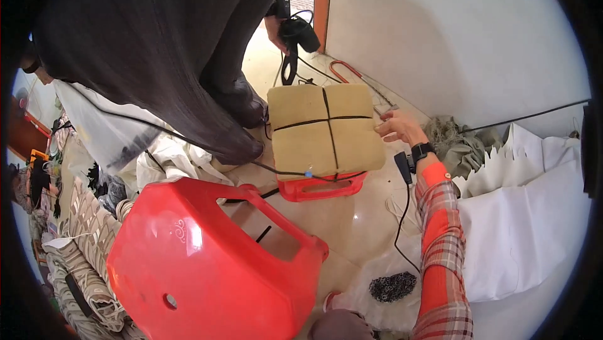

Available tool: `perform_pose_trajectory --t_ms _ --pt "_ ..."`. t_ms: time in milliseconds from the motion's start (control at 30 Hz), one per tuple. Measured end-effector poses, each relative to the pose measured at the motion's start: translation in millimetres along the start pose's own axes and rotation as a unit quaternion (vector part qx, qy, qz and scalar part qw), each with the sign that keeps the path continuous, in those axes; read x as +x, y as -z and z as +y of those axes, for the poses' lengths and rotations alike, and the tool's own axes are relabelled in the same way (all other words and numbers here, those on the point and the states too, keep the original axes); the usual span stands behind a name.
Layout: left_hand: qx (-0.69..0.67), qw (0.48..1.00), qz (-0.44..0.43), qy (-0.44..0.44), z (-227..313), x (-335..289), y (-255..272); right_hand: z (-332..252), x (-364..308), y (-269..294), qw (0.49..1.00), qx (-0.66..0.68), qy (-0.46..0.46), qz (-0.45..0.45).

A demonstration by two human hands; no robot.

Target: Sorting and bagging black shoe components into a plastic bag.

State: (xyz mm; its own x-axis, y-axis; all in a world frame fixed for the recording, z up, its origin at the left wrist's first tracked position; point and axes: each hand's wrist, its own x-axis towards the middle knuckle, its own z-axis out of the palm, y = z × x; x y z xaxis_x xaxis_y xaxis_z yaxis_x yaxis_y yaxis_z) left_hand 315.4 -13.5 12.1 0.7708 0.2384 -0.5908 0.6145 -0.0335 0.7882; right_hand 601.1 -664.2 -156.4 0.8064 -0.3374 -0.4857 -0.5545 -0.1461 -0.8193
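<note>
The tan cushion sits on a red stool in the middle of the frame. The right hand, bent and spread, is by its right edge; the left hand is out of sight. Maybe it's reaching; gripping needs curled fingers.
</note>
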Motion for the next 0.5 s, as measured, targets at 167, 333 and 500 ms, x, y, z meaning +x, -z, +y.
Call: perform_pose_trajectory --t_ms 167,333,500 --pt "0.008 1.000 0.005 0.001 0.6 -7.1 13.9 -3.3 -16.8 -44.0 0.995 0.056 -0.082 -0.002" --pt "0.024 0.999 0.001 -0.024 5.3 6.8 -0.1 50.2 3.7 -45.6 0.955 0.274 -0.082 -0.079" --pt "-0.021 0.996 0.045 -0.070 -1.3 5.9 0.1 36.3 10.7 -64.6 0.946 0.303 -0.076 -0.091"
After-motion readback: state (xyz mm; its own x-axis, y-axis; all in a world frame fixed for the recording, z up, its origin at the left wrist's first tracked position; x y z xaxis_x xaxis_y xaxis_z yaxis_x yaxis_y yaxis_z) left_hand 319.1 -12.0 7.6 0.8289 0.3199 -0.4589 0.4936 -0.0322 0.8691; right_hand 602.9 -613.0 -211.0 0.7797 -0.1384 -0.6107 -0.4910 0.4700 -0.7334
